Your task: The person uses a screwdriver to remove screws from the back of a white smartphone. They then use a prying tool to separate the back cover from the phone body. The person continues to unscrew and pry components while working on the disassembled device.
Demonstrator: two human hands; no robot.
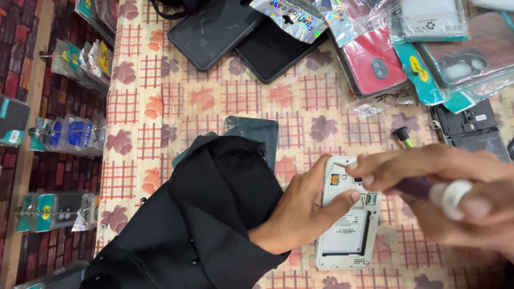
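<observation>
Here the left hand [308, 208] lies flat on the counter [214, 101], thumb and fingers closed around the left edge of an opened white phone [348, 225], pinning it so it cannot slide. The phone lies back-up with its cover off, inner frame and label exposed, near the counter's front edge. The right hand [455, 187] comes in from the right, blurred and close to the camera, fingers pinched on a screwdriver [428, 190] with a dark shaft and white cap, its tip hidden at the phone's upper part. Just behind the black sleeve [203, 225] lies a dark glass panel [254, 139]. Farther back sit two dark tablets [235, 32], a red phone case [375, 61] in clear wrap, and another opened dark phone [474, 134]
</observation>
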